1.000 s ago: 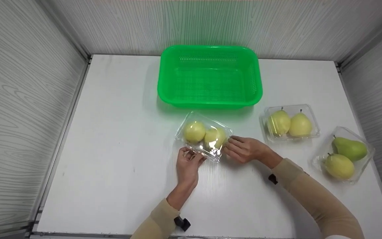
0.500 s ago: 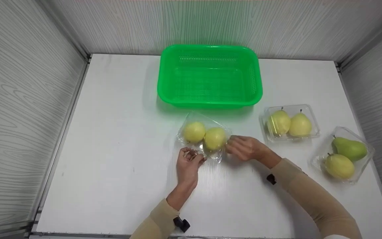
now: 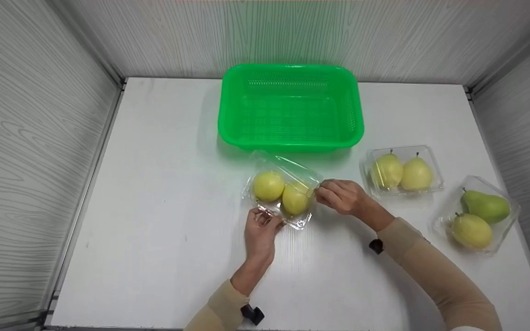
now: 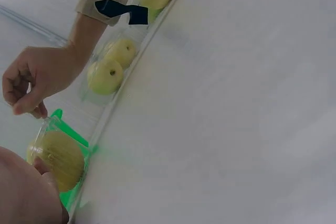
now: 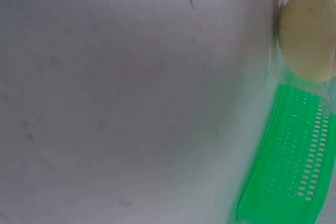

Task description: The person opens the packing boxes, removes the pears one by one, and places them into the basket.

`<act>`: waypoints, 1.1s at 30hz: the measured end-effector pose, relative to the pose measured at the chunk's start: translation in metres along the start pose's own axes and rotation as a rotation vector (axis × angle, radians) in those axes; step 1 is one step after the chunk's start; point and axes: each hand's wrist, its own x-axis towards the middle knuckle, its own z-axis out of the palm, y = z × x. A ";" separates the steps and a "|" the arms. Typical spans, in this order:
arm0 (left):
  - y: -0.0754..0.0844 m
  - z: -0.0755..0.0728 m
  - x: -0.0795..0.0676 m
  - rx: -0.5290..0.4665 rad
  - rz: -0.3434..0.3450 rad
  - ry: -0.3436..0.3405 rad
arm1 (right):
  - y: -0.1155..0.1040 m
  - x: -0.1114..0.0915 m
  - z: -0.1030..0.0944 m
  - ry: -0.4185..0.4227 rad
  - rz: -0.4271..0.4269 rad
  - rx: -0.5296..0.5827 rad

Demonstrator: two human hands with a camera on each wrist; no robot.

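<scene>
A clear plastic clamshell box holding two round yellow pears sits in front of the green basket. My left hand pinches its near edge between thumb and fingers. At the right side, my right hand pinches the box's lid, which stands partly raised from the base. In the left wrist view, my right hand is above a pear in the box, and part of my left hand shows at the lower left. The right wrist view shows one pear through the plastic.
Behind the box stands a green plastic basket with perforated sides. To the right lie a clear box with two yellow pears and another box with a green and a yellow pear. Grey wood-patterned panels enclose the white table.
My right hand has moved slightly up and away from me, and the lid's right side has lifted with it. My left hand keeps its pinch on the near edge.
</scene>
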 end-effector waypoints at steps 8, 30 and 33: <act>0.001 -0.001 0.000 -0.012 0.003 -0.011 | 0.000 0.004 0.003 0.089 0.238 0.080; 0.002 -0.008 -0.006 -0.063 -0.016 -0.001 | -0.004 0.012 0.001 0.229 0.941 0.395; 0.001 -0.009 -0.007 -0.066 -0.016 -0.001 | -0.005 0.012 0.000 0.257 1.026 0.433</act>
